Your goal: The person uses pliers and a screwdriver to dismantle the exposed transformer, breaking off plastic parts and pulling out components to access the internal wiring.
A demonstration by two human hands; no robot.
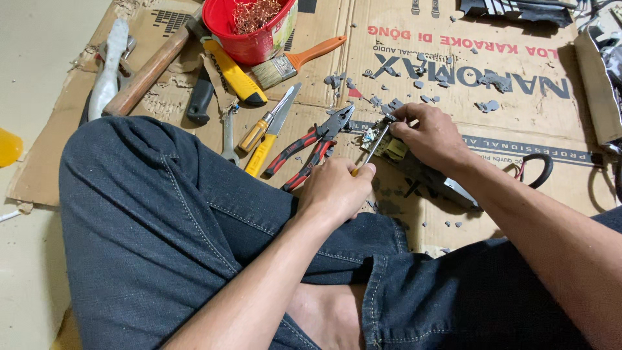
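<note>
Frame centre: screwdriver (374, 148) gripped by left hand (335, 188); dark part-stripped unit (414, 170) pinched by right hand (431, 135); grey fragments (389, 104) already scattered on cardboard (518, 116).

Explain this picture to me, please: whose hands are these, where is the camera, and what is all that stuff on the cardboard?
There is no machine here: a person sits on the floor in dark jeans, and the single camera is worn on their head, looking down at their own hands. The left hand grips a screwdriver by its handle, with the shaft reaching forward. The right hand steadies a small dark electronic part, where the screwdriver's tip meets it. Everything lies on flattened cardboard. To the left are red-handled pliers, a yellow-handled screwdriver, a yellow utility knife, a paintbrush, a wooden-handled hammer and a red bucket of copper-coloured wire scraps. Small grey broken bits are scattered about.
</note>
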